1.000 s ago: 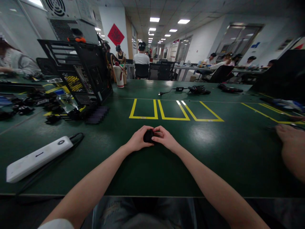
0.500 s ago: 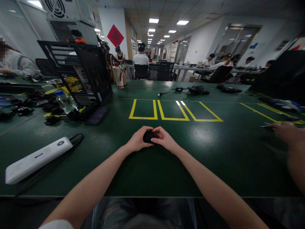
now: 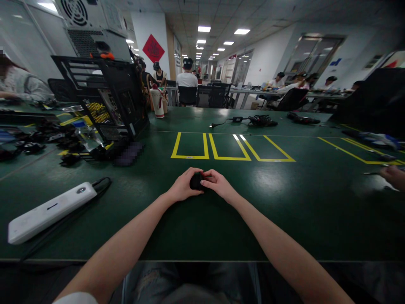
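Observation:
Both my hands rest together on the green table (image 3: 284,211), just in front of me. My left hand (image 3: 183,185) curls around a small black object (image 3: 196,182) from the left. From the right, my right hand (image 3: 218,184) pinches the same object with its fingers closed. Most of the object is hidden by my fingers, and a small red spot shows at its top. Yellow taped rectangles (image 3: 232,147) lie a little beyond my hands.
A white power strip (image 3: 50,211) with a black cord lies at the left. An open black computer case (image 3: 110,97) and scattered black parts stand at the far left. Black cables (image 3: 253,120) lie farther back. Another person's hand (image 3: 394,176) holding a thin tool is at the right edge.
My hands have stayed in place on the black object. The other person's hand at the right has pulled back toward the right edge.

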`<state>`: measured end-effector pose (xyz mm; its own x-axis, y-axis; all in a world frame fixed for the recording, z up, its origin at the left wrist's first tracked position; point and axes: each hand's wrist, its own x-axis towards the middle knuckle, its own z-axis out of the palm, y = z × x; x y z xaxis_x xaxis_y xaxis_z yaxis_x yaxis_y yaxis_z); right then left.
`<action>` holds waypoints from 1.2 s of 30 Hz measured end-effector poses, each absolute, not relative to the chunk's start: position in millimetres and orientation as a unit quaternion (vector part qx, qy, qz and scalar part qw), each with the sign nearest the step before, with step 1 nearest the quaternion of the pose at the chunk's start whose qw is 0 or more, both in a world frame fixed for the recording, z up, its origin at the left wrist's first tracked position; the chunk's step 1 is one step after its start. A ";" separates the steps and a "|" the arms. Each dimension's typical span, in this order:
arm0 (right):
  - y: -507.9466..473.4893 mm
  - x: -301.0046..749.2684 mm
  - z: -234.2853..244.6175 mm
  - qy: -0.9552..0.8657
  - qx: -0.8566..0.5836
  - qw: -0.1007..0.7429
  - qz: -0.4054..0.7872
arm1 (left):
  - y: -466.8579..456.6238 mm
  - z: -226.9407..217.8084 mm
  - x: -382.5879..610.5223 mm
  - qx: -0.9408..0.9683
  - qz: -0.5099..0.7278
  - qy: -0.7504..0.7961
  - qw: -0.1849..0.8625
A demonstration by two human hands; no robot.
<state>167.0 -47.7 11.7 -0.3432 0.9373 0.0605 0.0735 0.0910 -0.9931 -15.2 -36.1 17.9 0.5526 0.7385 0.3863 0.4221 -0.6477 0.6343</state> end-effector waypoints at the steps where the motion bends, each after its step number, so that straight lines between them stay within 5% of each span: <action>1: -48.9 167.6 13.0 -0.625 -0.401 0.404 0.535 | -36.4 18.0 -15.3 0.846 0.327 0.342 0.244; 36: -49.1 164.9 13.6 -0.615 -0.432 0.396 0.528 | -35.3 18.6 -16.1 0.848 0.320 0.343 0.249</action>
<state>164.9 -49.1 13.6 -0.3142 0.9489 0.0300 0.1130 0.0687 -0.9912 -16.1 -35.3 18.6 0.5609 0.7400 0.3713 0.4215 -0.6413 0.6412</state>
